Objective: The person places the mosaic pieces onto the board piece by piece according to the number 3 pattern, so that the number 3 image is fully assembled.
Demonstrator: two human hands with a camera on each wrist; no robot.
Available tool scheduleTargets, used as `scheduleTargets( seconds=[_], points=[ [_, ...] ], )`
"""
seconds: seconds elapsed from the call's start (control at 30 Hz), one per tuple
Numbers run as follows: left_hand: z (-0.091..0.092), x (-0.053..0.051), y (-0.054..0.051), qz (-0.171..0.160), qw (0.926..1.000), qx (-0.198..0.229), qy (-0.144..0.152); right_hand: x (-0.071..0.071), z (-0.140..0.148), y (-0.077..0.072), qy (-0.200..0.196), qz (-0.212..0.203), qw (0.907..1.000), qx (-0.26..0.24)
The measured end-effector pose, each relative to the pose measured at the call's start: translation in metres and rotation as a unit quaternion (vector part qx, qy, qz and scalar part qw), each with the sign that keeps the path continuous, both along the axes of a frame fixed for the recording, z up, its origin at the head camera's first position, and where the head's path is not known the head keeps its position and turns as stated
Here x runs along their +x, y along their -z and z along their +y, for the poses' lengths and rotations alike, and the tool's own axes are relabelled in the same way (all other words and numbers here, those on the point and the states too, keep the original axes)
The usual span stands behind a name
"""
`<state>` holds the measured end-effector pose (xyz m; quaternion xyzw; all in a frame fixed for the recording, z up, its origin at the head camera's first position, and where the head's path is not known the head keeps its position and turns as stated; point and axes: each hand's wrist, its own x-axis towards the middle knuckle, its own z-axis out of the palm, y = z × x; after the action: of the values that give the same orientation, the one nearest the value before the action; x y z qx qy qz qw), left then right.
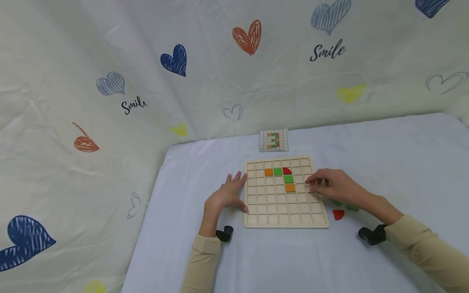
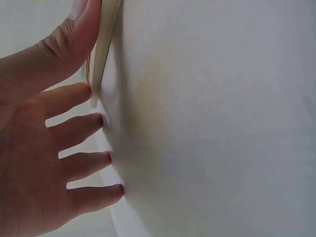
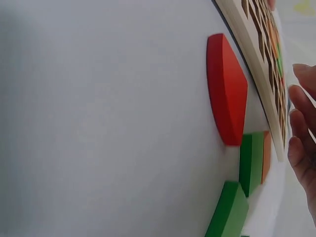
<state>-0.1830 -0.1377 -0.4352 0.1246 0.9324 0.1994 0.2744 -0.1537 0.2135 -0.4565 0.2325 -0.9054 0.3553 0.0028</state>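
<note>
A wooden grid board [image 1: 272, 219] lies on the white-covered table. In its cells sit orange squares [image 1: 290, 187], green squares [image 1: 288, 179] and a red rounded piece [image 1: 287, 171]. My left hand [image 1: 228, 194] spreads its fingers along the board's left edge; the left wrist view shows the thumb [image 2: 64, 44] against the wooden side. Over the board's right edge hovers my right hand [image 1: 335, 185], fingers loosely bent, and no piece shows between them in the right wrist view. Below it lie a loose red piece [image 3: 229, 94], green pieces [image 3: 229, 210] and an orange piece [image 3: 266, 157].
Behind the board stands a small pattern card [image 1: 274, 140] with a coloured grid figure. A hanging cloth [image 1: 205, 97] printed with hearts and "Smile" rises along the back and left of the table. Each wrist wears a black device [image 1: 371, 235].
</note>
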Motion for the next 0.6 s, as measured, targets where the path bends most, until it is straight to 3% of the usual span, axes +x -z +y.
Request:
scheduleTargets(
  seconds=[0.6],
  points=[
    [0.000,-0.001,0.000,0.002,1.0000,-0.003,0.008,0.012,0.034,0.008,0.029,0.057,0.9977,0.022]
  ],
)
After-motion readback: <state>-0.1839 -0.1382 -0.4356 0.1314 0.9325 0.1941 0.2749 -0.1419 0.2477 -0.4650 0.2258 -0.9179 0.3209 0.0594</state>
